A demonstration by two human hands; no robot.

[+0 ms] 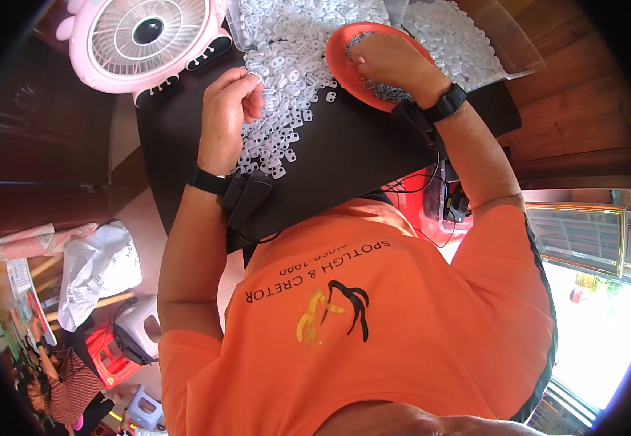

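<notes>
Left hand (pixel 230 109) pinching a white plastic piece (pixel 256 75) – near fan (pixel 145 40), right hand (pixel 392 62) curled inside red dish (pixel 344 73) – dark table (pixel 352 156) bare beside.

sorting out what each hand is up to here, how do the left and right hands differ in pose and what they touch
The left hand is curled, fingertips pinched on a small white plastic piece over the white pile on the black board. The right hand reaches further out, fingers down in the orange dish of small dark metal parts; what it grips is hidden. Both wear a black wristband.
</notes>
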